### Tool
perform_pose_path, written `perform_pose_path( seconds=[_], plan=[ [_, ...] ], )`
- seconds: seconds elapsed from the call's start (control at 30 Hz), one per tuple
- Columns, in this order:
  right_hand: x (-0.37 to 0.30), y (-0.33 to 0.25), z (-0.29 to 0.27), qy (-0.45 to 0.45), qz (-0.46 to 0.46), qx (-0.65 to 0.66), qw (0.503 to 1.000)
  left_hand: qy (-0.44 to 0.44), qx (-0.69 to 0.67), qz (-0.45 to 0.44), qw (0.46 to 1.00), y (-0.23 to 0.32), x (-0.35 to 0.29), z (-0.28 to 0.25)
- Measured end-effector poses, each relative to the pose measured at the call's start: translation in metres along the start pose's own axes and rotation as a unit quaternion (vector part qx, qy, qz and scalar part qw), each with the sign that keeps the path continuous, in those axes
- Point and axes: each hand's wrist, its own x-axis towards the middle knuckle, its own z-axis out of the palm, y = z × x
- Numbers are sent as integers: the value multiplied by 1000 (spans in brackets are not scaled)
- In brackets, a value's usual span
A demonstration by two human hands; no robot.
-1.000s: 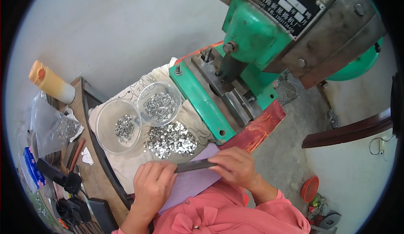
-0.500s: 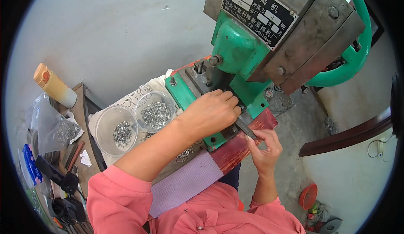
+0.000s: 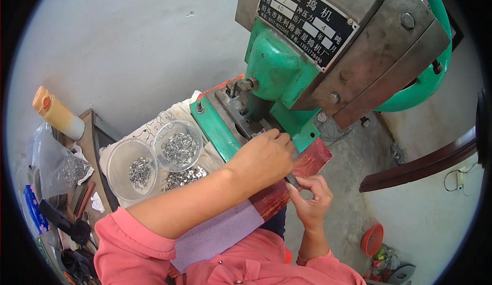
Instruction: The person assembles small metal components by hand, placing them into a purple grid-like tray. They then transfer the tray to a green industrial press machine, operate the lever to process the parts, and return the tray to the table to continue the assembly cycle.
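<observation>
My left hand [image 3: 267, 158] is over the near edge of the green press base [image 3: 218, 131], its fingers curled and pointing down. What they grip, if anything, is hidden beneath the hand. Between finger and thumb, my right hand [image 3: 311, 200] pinches the near end of a flat dark metal bar [image 3: 292, 180]. The bar's far part runs out of sight under my left hand. Just beyond the left fingertips lies the steel die block [image 3: 241, 113], bolted to the base under the press head [image 3: 279, 59].
Left of my forearm are two clear plastic tubs [image 3: 125, 154] with small silver metal pieces, beside a loose pile [image 3: 187, 176]. A yellow bottle [image 3: 59, 113] stands on the side table. A green handwheel [image 3: 423, 93] projects at the right. A red bowl [image 3: 372, 240] lies on the floor.
My left hand has drawn back from the die toward my right hand, covering more of the bar. My right hand keeps its pinch. The whole view has shifted slightly.
</observation>
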Motion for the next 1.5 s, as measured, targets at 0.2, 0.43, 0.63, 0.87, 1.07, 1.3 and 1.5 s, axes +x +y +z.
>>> perform_pose_path(
  seconds=[0.2, 0.43, 0.63, 0.87, 1.07, 1.3, 1.5],
  plan=[
    [13, 11, 27, 0, 32, 96, 995, 30, -19, -58, 998, 12, -30, 8],
    [42, 51, 24, -41, 93, 183, 978, 69, -20, -133, 989, 25, -49, 29],
    [74, 55, 38, -142, 18, 86, 986, 105, -61, -161, 979, 32, -51, 42],
    [88, 63, 44, -205, 0, 104, 973, 134, -83, -171, 973, 36, -52, 51],
    [96, 65, 49, -232, -25, 112, 966, 129, -112, -182, 968, 38, -54, 56],
    [95, 62, 56, -224, -11, 103, 969, 141, -154, -194, 958, 40, -54, 58],
    [94, 69, 53, -242, -11, 151, 958, 184, -210, -211, 937, 43, -56, 64]
  ],
)
